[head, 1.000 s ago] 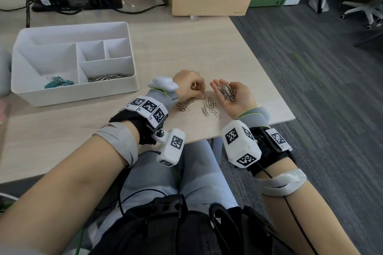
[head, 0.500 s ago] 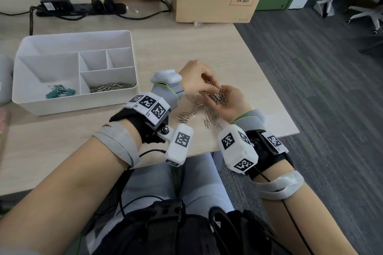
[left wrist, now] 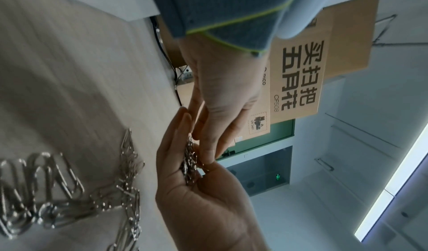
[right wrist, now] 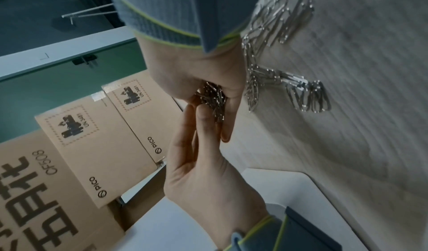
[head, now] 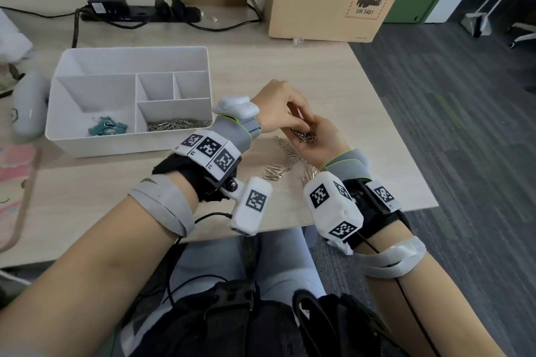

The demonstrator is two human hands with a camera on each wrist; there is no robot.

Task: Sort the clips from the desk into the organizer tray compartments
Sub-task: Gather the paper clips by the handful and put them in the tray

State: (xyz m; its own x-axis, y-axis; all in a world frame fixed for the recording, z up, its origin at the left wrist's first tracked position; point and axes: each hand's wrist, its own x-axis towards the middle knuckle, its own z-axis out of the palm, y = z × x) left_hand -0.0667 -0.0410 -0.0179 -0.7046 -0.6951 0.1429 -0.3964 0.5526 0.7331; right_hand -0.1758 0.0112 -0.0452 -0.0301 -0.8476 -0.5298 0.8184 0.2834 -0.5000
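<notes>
My right hand (head: pixel 322 140) is cupped palm up just above the desk and holds a bunch of small silver paper clips (head: pixel 303 135). My left hand (head: pixel 301 124) reaches over from the left, its fingertips (left wrist: pixel 206 156) pinching into that bunch (right wrist: pixel 214 99). Larger loose paper clips (head: pixel 285 153) lie on the desk under and in front of both hands. The white organizer tray (head: pixel 130 51) stands to the left. Teal binder clips (head: pixel 107 127) lie in its big left compartment and silver paper clips (head: pixel 178 124) in its front right one.
A PICO cardboard box (head: pixel 333 0) stands at the back right, a black power strip (head: pixel 139 11) with cables behind the tray. A grey rounded object (head: pixel 29 107) sits left of the tray. The desk's right edge (head: pixel 397 136) is near my right hand.
My left hand left the clips on the desk and moved right into my right palm. My right hand's fingers curled up around its bunch.
</notes>
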